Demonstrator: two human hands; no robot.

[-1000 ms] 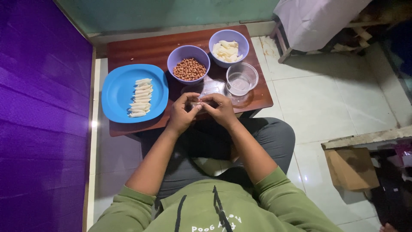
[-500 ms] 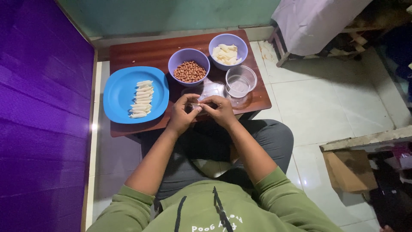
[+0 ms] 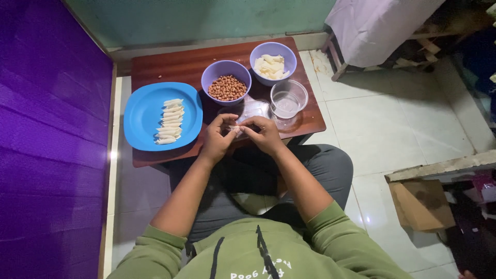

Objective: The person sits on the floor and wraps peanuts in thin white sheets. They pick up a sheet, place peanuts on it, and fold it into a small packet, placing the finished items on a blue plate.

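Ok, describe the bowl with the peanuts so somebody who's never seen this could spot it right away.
Start at the low brown table in front of the seated person. Right of the blue plate of pale rolls stand two purple bowls side by side. The peanut bowl is the one nearer the plate, filled with small reddish-brown nuts, while its neighbour holds pale white pieces and the clear cup looks nearly empty.
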